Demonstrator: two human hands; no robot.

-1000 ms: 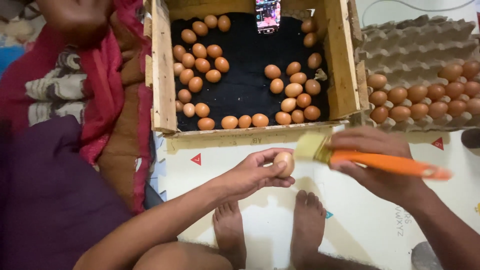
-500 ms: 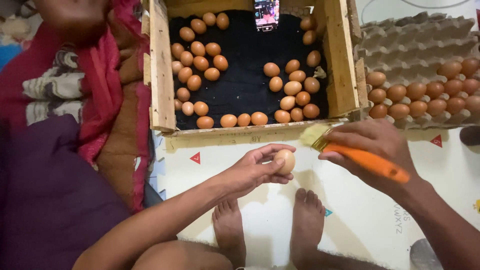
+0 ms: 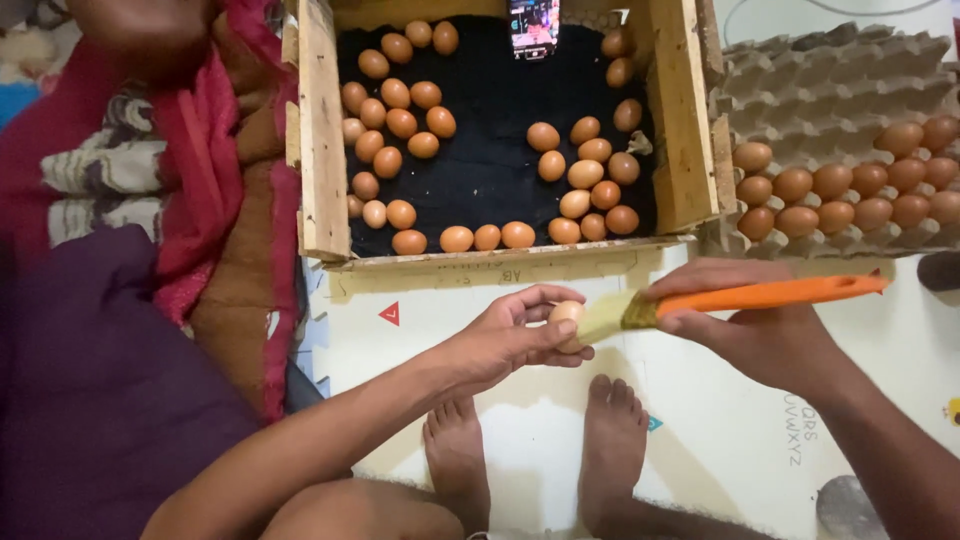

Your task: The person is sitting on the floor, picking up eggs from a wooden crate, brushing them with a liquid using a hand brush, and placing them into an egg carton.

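Note:
My left hand (image 3: 510, 335) holds a pale brown egg (image 3: 565, 313) between its fingertips, just in front of a wooden crate (image 3: 322, 140). My right hand (image 3: 745, 325) grips a brush with an orange handle (image 3: 780, 293); its yellowish bristles (image 3: 603, 318) touch the right side of the egg. Both hands hover above a pale floor mat (image 3: 420, 330), over my two bare feet (image 3: 530, 450).
The crate has a black lining with several loose brown eggs (image 3: 400, 125) and a phone (image 3: 533, 27) at its far wall. A grey egg tray (image 3: 830, 110) on the right holds rows of eggs. Red and purple cloth (image 3: 130, 300) lies at left.
The brush has swung from a downward tilt to nearly level, and its bristles have come against the egg. My left hand keeps the egg in about the same spot.

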